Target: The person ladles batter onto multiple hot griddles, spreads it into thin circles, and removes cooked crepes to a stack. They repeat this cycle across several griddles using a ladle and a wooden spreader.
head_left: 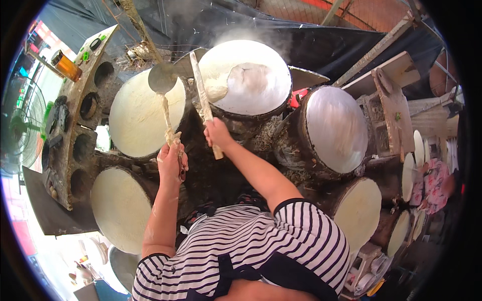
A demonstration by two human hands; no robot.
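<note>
My left hand is closed around the handle of a batter-smeared metal ladle. The ladle's round bowl hangs over the far edge of a round griddle coated in pale batter. In my right hand is a long, flat wooden stick, gripped near its lower end. It slants up along the left rim of a steaming middle griddle. There, pale batter lies on the left and far parts, with a heap by the stick; shiny surface shows to the right.
A bare metal griddle stands to the right. More pale-coated griddles sit near left and near right. At far left are a board with round holes and a fan. Dark sheeting hangs behind. Another person's pink patterned clothing shows at right.
</note>
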